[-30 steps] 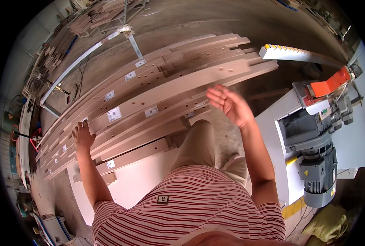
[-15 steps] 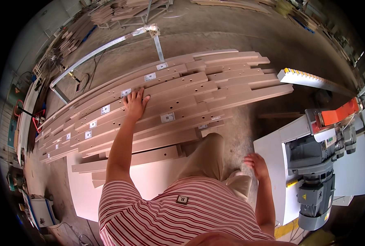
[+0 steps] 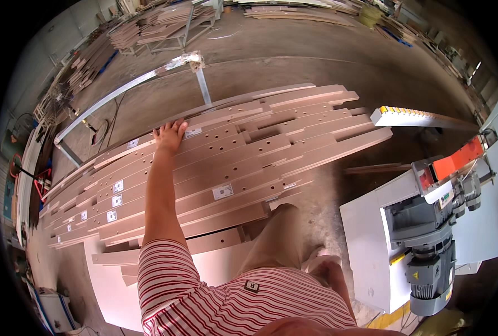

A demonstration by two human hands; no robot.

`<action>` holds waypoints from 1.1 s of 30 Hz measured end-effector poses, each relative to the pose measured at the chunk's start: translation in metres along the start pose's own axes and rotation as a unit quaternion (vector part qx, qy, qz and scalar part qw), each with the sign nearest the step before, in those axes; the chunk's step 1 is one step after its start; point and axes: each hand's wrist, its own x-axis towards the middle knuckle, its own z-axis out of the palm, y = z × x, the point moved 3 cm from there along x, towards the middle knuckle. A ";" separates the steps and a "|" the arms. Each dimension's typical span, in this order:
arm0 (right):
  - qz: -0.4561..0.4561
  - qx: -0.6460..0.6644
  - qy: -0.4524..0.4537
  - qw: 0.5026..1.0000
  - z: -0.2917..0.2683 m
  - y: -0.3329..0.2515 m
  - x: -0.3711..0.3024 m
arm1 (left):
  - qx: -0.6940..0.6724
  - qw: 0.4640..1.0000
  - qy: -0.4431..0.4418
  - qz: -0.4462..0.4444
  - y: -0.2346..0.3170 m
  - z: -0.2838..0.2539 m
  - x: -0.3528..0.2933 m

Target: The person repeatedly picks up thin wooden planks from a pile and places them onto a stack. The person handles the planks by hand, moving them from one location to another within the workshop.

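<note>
Left hand point(image 3: 170, 137): left of centre; fingers spread, grasping nothing, resting on the boards point(image 3: 204, 179), just beside a white label point(image 3: 193, 132);
Right hand point(image 3: 328, 271): lower right of centre, dim; finger state impossible to tell;
Boards: brown, drilled, in staggered rows across centre and left;
Handling: a flat, even palm probably works best, fingertips clear of gaps;
Surface: white panel point(image 3: 114, 291), lower left, partly covered by boards;
Room: concrete floor point(image 3: 271, 61) above; metal frame point(image 3: 202, 87) upper left; grey motor point(image 3: 432, 269) lower right.

Boards point(image 3: 201, 171) pinkish brown, dark-dotted; labels point(image 3: 222, 192) white; shirt point(image 3: 299, 297) red-and-white striped; trousers point(image 3: 274, 241) khaki; motor point(image 3: 431, 277) grey; bracket point(image 3: 457, 161) orange.
</note>
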 end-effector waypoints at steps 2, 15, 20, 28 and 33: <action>0.010 -0.041 0.022 0.999 0.001 0.004 0.002 | 0.004 0.998 -0.061 -0.029 -0.003 -0.002 0.015; 0.008 -0.073 0.068 0.995 0.012 -0.008 0.003 | 0.003 0.998 -0.034 -0.055 -0.006 0.016 0.013; -0.128 -0.404 0.166 0.891 -0.035 -0.014 0.023 | -0.001 1.000 -0.025 0.001 -0.017 0.032 0.010; -0.158 -0.515 0.154 0.828 -0.069 0.016 0.020 | 0.022 0.999 -0.004 0.042 -0.016 0.026 -0.040; -0.138 -0.506 0.129 0.841 -0.069 0.027 0.024 | 0.036 0.999 -0.002 0.020 -0.010 0.027 -0.064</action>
